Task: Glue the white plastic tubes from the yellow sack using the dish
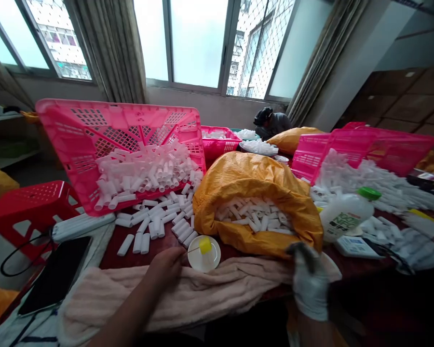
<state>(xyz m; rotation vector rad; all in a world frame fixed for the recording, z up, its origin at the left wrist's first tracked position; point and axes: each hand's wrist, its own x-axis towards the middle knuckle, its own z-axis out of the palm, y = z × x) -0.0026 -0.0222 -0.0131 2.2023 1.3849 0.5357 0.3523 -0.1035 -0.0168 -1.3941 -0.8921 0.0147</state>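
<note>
Basket (112, 115) left, sack (253, 168) centre, bottle (343, 219) right

Gloved right hand (310, 284) blurred, grip unclear.

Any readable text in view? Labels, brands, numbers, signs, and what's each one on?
Nothing can be quoted: the green-capped plastic bottle has a green-and-white label with print too blurred to read, and the white box beside it has markings too small to read.
</note>
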